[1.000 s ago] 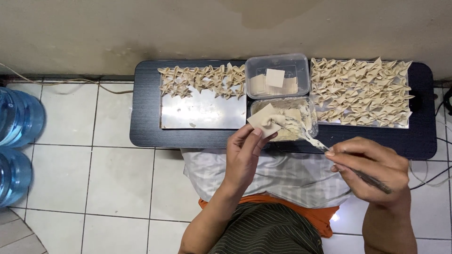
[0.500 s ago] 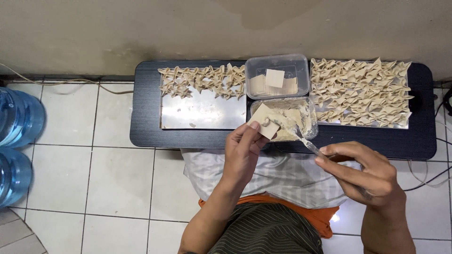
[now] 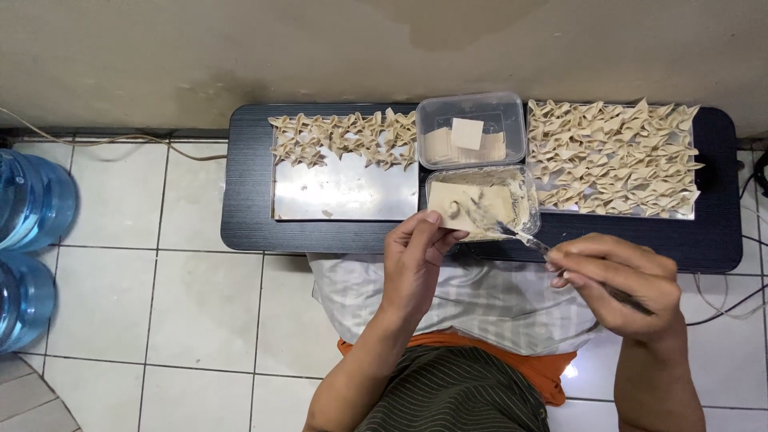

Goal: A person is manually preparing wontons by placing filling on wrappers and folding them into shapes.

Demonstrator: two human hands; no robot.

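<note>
Two hands are seen above a low dark worktop [image 3: 248,232]. A single square dumpling wrapper [image 3: 460,210], pale and flat with a small dab of filling near its lower left part, is held by the left hand [image 3: 414,260], whose fingers [image 3: 436,232] are pressed against its near edge, the thumb on one side and the fingertips on the other. A slim metal utensil [image 3: 524,236] is pinched by the fingers [image 3: 572,268] of the right hand [image 3: 620,280], which are closed around its handle; its tip lies just beyond the wrapper, over a clear tub of pale filling [image 3: 512,204]. Two clear plastic tubs are counted: that one, directly beyond the left fingers, and another [image 3: 472,128] behind it, holding a stack of flat square wrappers. Two metal trays are counted: one [image 3: 344,192] beyond and to the left of the left fingers, with folded dumplings [image 3: 344,138] lying only along its far edge, and one [image 3: 694,210] beyond the right fingers, covered almost wholly by rows of folded dumplings; the pieces are too many and too small to be counted exactly. Two blue water bottles [image 3: 32,200] are seen on the tiled floor [image 3: 160,320], well apart to the left.
</note>
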